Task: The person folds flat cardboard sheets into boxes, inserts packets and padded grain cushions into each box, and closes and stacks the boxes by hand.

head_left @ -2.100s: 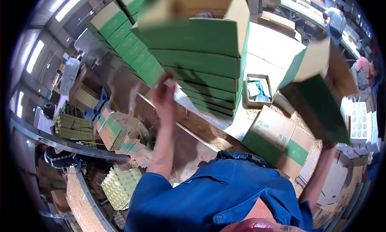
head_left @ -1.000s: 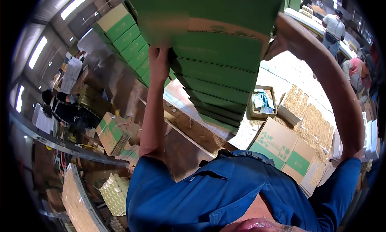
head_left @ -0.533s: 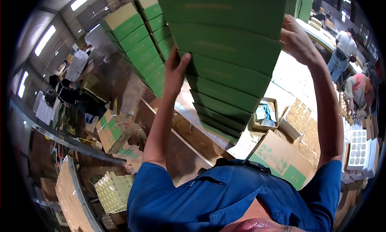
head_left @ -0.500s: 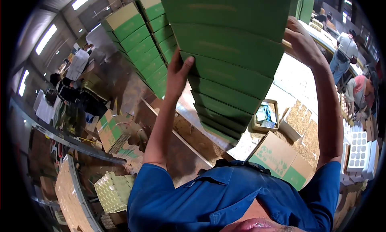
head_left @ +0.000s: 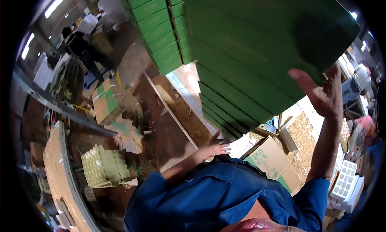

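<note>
A tall stack of green cardboard cartons (head_left: pixel 249 67) rises in front of my chest, very close to the camera. My right hand (head_left: pixel 323 91) is at the right side of an upper carton, its thumb across the front face and its other fingers partly hidden round the edge. Down by the foot of the stack, near my waist, my left hand (head_left: pixel 217 147) has its fingers stretched out and apart. Nothing shows in that hand. Whether it touches the lowest carton I cannot tell.
More green cartons (head_left: pixel 157 27) stand stacked behind on the left. A brown-and-green carton (head_left: pixel 267 159) and a white foam box (head_left: pixel 290 135) lie by grain at my right. Egg trays (head_left: pixel 104 167) sit at lower left. People (head_left: pixel 82 49) work on both sides.
My left hand has left the stack's left side and dropped to its base. The right hand has come lower, thumb onto the front. The stack looks nearer and shifted right.
</note>
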A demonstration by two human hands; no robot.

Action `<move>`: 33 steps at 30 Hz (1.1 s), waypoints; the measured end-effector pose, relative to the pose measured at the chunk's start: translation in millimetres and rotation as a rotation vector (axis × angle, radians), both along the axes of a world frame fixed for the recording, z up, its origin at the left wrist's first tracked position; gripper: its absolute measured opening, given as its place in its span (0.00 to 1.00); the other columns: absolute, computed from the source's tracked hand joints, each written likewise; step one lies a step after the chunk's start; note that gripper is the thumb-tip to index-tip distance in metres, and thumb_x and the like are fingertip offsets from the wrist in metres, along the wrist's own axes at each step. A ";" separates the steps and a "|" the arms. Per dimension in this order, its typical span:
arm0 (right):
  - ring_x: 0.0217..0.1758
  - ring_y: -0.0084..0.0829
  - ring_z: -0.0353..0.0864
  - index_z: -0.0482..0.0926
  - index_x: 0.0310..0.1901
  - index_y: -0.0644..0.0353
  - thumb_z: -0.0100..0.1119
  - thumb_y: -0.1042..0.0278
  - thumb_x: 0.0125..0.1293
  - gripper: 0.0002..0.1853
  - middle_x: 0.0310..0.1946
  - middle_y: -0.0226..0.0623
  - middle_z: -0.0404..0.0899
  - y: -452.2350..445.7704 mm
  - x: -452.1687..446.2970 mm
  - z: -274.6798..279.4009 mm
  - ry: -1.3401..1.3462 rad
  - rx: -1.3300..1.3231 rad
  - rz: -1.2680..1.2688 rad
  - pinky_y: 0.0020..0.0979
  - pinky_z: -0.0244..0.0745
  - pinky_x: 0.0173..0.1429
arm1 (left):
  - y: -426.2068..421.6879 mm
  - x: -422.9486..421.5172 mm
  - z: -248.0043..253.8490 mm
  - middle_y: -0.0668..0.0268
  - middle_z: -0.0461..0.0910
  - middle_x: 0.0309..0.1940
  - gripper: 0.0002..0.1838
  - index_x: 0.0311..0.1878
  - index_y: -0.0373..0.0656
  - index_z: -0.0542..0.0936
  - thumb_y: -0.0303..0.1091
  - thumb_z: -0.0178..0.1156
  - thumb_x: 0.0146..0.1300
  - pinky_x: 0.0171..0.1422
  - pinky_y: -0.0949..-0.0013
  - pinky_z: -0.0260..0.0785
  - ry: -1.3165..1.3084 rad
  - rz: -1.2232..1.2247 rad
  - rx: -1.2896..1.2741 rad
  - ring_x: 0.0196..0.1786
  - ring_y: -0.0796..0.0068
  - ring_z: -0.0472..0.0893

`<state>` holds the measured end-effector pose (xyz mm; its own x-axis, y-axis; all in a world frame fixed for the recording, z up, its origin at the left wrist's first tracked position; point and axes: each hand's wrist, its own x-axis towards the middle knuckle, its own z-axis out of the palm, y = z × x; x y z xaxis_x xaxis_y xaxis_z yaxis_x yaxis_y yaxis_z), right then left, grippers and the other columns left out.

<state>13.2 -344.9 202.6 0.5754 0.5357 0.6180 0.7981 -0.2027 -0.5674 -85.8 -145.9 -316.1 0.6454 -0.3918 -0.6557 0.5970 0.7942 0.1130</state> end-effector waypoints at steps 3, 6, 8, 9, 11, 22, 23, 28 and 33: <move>0.40 0.29 0.81 0.84 0.45 0.61 0.70 0.67 0.57 0.15 0.37 0.34 0.84 6.3 2.5 -7.1 -0.185 0.008 -0.132 0.29 0.73 0.46 | -34.1 13.6 3.3 0.46 0.61 0.72 0.57 0.77 0.41 0.50 0.75 0.53 0.57 0.77 0.46 0.55 0.034 -0.051 -0.687 0.72 0.38 0.62; 0.44 0.35 0.80 0.84 0.47 0.61 0.66 0.60 0.62 0.16 0.42 0.38 0.85 -5.6 16.0 -12.4 -0.480 -0.084 -0.173 0.35 0.70 0.51 | -54.0 21.1 32.1 0.48 0.55 0.75 0.51 0.75 0.34 0.52 0.69 0.49 0.65 0.80 0.44 0.48 -0.058 0.356 -0.604 0.76 0.48 0.56; 0.47 0.36 0.80 0.83 0.48 0.61 0.64 0.59 0.63 0.17 0.44 0.38 0.84 -6.3 16.3 -13.0 -0.468 -0.117 -0.197 0.36 0.70 0.52 | -59.6 23.6 33.0 0.49 0.58 0.74 0.48 0.74 0.36 0.57 0.68 0.50 0.65 0.80 0.44 0.49 -0.098 0.455 -0.579 0.76 0.48 0.58; 0.49 0.37 0.80 0.83 0.49 0.62 0.63 0.58 0.64 0.18 0.45 0.38 0.83 -4.0 15.0 -11.8 -0.463 -0.133 -0.208 0.37 0.69 0.53 | -58.1 25.4 29.8 0.49 0.59 0.73 0.48 0.74 0.37 0.58 0.68 0.50 0.65 0.80 0.44 0.51 -0.086 0.462 -0.544 0.75 0.48 0.59; 0.39 0.34 0.80 0.85 0.42 0.61 0.65 0.61 0.59 0.14 0.38 0.38 0.83 14.8 18.2 -7.6 -0.590 -0.073 -0.174 0.33 0.71 0.45 | -55.0 28.9 24.9 0.51 0.61 0.72 0.47 0.73 0.38 0.60 0.68 0.50 0.65 0.78 0.44 0.53 -0.061 0.474 -0.474 0.73 0.48 0.62; 0.50 0.31 0.80 0.84 0.48 0.61 0.63 0.57 0.65 0.17 0.46 0.41 0.83 181.9 144.7 11.4 -0.555 -0.020 0.219 0.34 0.73 0.57 | 63.6 128.9 25.6 0.53 0.65 0.67 0.43 0.71 0.41 0.63 0.68 0.49 0.67 0.69 0.48 0.68 -0.235 0.538 -0.284 0.66 0.52 0.70; 0.53 0.36 0.78 0.84 0.48 0.60 0.61 0.57 0.65 0.17 0.47 0.42 0.83 198.4 149.4 15.3 -0.602 -0.019 0.205 0.38 0.70 0.60 | 79.9 144.3 29.3 0.55 0.70 0.65 0.39 0.68 0.44 0.69 0.69 0.44 0.68 0.68 0.50 0.70 -0.198 0.518 -0.259 0.66 0.53 0.70; 0.61 0.47 0.74 0.83 0.51 0.57 0.57 0.57 0.65 0.18 0.51 0.46 0.82 258.0 200.5 11.9 -0.615 -0.014 0.098 0.47 0.64 0.68 | 153.9 215.3 26.9 0.62 0.76 0.61 0.37 0.62 0.50 0.76 0.70 0.52 0.63 0.65 0.49 0.70 -0.153 0.504 -0.188 0.64 0.55 0.73; 0.57 0.49 0.78 0.83 0.51 0.55 0.56 0.55 0.65 0.18 0.49 0.48 0.82 290.5 251.6 15.0 -0.553 -0.038 0.033 0.47 0.68 0.65 | 202.7 272.7 5.4 0.68 0.77 0.60 0.33 0.58 0.55 0.78 0.71 0.50 0.64 0.63 0.50 0.70 -0.183 0.459 -0.093 0.61 0.59 0.73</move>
<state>264.8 -54.4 217.6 0.1534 0.5755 0.8033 0.9812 -0.1848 -0.0550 186.9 56.8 -310.7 0.8662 -0.0916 -0.4912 0.1602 0.9821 0.0994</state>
